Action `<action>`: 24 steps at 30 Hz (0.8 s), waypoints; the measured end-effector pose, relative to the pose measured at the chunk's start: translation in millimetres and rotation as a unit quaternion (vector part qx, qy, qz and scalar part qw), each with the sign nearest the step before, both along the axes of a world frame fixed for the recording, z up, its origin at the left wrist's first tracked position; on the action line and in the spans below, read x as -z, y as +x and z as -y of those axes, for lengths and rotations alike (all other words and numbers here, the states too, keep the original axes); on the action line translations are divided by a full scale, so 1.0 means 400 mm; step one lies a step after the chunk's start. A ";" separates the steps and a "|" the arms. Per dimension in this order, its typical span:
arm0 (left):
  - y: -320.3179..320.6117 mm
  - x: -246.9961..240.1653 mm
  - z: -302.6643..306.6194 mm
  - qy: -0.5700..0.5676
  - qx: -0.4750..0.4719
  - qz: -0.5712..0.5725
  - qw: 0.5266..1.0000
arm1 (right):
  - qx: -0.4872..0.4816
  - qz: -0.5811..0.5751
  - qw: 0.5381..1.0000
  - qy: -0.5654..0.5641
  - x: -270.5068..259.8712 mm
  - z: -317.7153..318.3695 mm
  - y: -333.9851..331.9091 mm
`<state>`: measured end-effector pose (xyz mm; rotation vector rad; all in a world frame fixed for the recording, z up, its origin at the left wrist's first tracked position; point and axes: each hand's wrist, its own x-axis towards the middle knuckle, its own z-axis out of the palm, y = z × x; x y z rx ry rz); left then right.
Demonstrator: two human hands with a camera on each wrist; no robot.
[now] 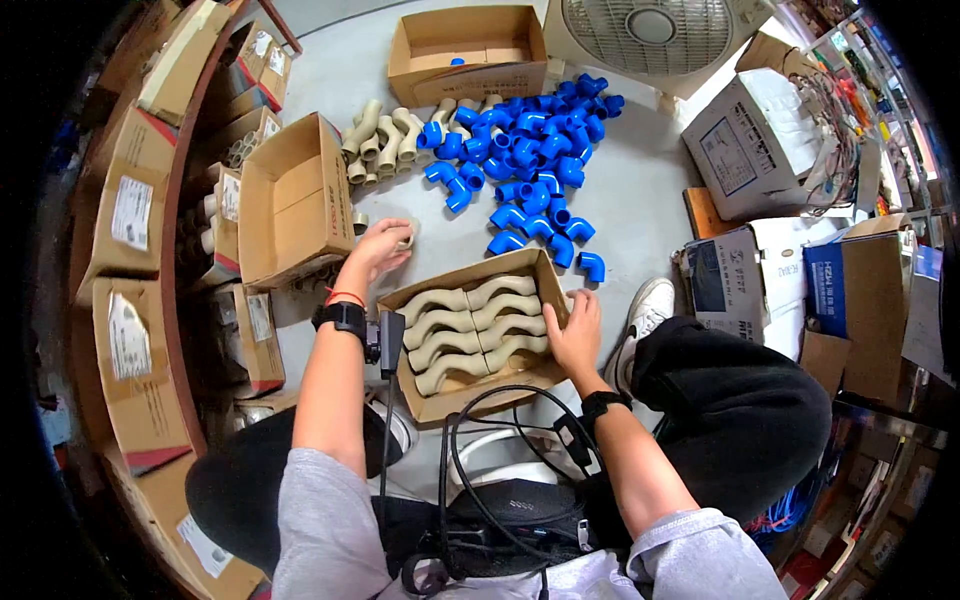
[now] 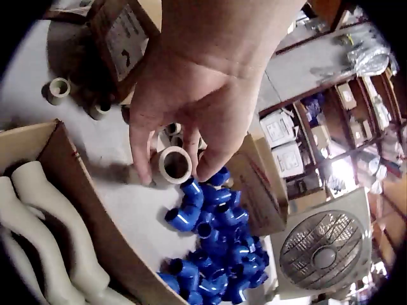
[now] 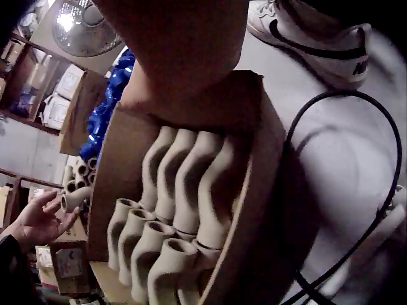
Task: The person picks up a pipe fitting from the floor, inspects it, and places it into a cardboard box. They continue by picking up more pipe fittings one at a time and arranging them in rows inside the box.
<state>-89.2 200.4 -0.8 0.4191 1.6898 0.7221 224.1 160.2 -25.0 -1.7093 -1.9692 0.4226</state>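
Note:
My left hand point(image 1: 380, 250) pinches a beige curved pipe fitting point(image 2: 175, 165) between thumb and fingers, its round open end showing in the left wrist view. It is just beyond the left back corner of a cardboard box point(image 1: 410, 392). Inside that box, beige S-shaped pipe bends point(image 1: 440, 341) lie in two side-by-side columns, all turned the same way. On the box's right wall is my right hand point(image 1: 577, 335), gripping the edge with the thumb on the inner side and the fingers outside.
Beyond the box lie a heap of blue elbow fittings point(image 1: 540, 150) and a pile of beige bends point(image 1: 388, 140). Open cartons stand at left point(image 1: 290, 205) and back point(image 1: 465, 75). A fan point(image 1: 650, 30) is at the back; loose black cables point(image 1: 455, 440) loop near my lap.

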 end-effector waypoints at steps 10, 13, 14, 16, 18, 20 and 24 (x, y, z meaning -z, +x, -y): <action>0.199 -0.186 0.146 0.150 0.101 0.144 0.973 | -0.112 -0.320 0.814 -0.471 -0.164 -0.056 -0.104; 0.291 -0.212 0.201 0.141 0.114 0.149 0.972 | -0.099 -0.340 0.794 -0.493 -0.202 -0.030 -0.103; 0.312 -0.211 0.217 0.131 0.124 0.133 0.975 | -0.100 -0.312 0.806 -0.493 -0.207 -0.023 -0.094; 0.345 -0.230 0.251 0.133 0.145 0.114 0.974 | -0.077 -0.335 0.778 -0.526 -0.198 -0.014 -0.067; 0.363 -0.225 0.274 0.141 0.169 0.142 0.965 | -0.081 -0.332 0.776 -0.530 -0.208 -0.003 -0.039; 0.366 -0.246 0.294 0.115 0.216 0.116 0.963 | -0.088 -0.301 0.777 -0.546 -0.230 0.008 -0.017; 0.374 -0.253 0.315 0.119 0.285 0.078 0.948 | -0.107 -0.272 0.779 -0.555 -0.233 0.029 0.016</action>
